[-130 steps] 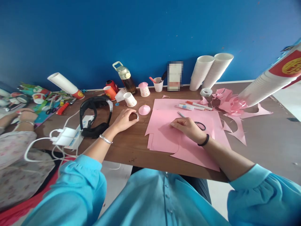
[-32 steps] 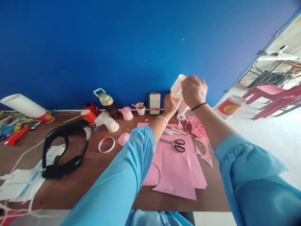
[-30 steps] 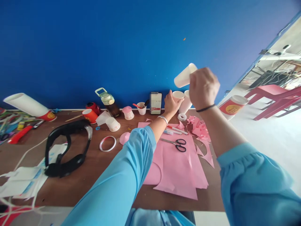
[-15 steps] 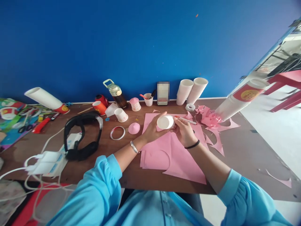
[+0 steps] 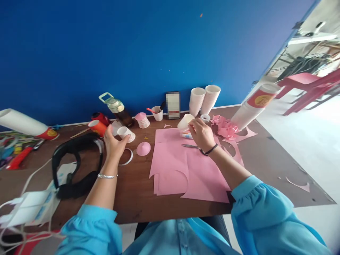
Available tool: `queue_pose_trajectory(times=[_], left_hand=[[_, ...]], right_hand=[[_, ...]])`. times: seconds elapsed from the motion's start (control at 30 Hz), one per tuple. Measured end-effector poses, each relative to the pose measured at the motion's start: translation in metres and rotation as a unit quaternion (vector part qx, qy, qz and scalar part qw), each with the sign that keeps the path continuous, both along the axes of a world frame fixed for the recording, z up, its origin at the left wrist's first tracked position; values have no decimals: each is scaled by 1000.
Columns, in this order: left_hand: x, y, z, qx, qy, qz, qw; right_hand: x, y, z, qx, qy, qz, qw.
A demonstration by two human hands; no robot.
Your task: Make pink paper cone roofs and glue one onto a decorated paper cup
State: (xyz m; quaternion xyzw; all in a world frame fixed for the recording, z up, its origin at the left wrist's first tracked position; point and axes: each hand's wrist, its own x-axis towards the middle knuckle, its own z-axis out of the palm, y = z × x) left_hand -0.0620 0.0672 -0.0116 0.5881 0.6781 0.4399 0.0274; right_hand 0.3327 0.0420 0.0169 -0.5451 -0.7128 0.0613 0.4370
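My left hand (image 5: 114, 145) is open, fingers and thumb spread, around the near side of a small white paper cup (image 5: 126, 133) with a reddish print. Whether the thumb touches that cup I cannot tell. My right hand (image 5: 203, 134) is closed, fingertips pinched at the rim of another white paper cup (image 5: 185, 123), tilted above the pink paper (image 5: 170, 152). A white and blue tube, perhaps a glue stick (image 5: 187, 136), lies under this cup. Scissors (image 5: 190, 146) rest on the pink sheets beside my right wrist.
A pink paper cone (image 5: 143, 148) and a white ring (image 5: 128, 158) lie between my hands. Behind stand a cone-topped cup (image 5: 142, 121), a bottle (image 5: 117, 109), a phone (image 5: 173, 106) and stacked cups (image 5: 197, 101). A black headset (image 5: 77, 166) lies left, pink scraps (image 5: 224, 127) right.
My left hand has let go of the cup between my hands and moved left to the printed cup. My right hand now has the white cup; the pen-like item is out of its fingers.
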Motion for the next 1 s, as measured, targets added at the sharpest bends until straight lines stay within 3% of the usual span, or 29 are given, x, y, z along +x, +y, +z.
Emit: queue_pose_trajectory(times=[0.13,0.23,0.33,0.43,0.53,0.77,1.0], left_hand=[[-4,3,-12,-46,-63,-2,997],[-1,5,-11,-70,-86,-1,994],[5,5,-8,-33,-177,-31,983],[13,3,-4,33,-341,-124,931],[21,-2,1,38,-421,-209,882],[26,-11,7,11,-474,-301,827],[22,-3,-4,41,-461,-290,837]], right_hand=[[5,7,-15,31,-86,-7,996],[9,11,-23,50,-132,-14,990],[11,12,-27,64,-153,-19,986],[13,11,-30,91,-173,-26,980],[13,10,-34,114,-182,-30,976],[14,9,-33,142,-153,-31,978],[11,7,-31,146,-59,3,988]])
